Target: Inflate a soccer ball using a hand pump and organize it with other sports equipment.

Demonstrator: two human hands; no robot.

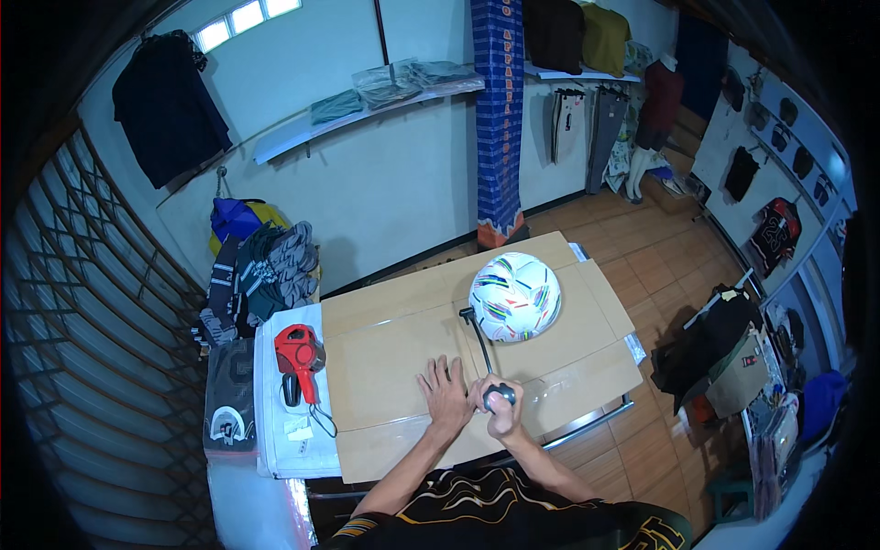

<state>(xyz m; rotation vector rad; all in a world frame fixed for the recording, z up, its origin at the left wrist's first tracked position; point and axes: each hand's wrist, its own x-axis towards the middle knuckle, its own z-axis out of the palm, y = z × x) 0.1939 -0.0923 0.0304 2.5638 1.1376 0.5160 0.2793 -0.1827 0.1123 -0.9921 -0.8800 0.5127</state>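
Note:
My right hand (505, 412) is wrapped around a dark, round-topped hand tool (498, 397), likely a small ball pump, with the thumb over its top. From it a thin black hose (483, 347) runs forward to a black angled end piece (467, 313) at the left side of a white soccer ball (515, 297) with coloured markings. Whether that end enters the ball cannot be told. Palm down on the cardboard sheet (385, 364), my left hand (447, 395) has its fingers spread and sits beside the right hand.
Left of the cardboard, a red-and-black price label gun (300, 357) lies on a white package (289, 447). Folded clothing (275, 268) is heaped behind it. A metal rail (591, 425) borders the table's right front side. Clothes on a rack (722, 350) stand to the right.

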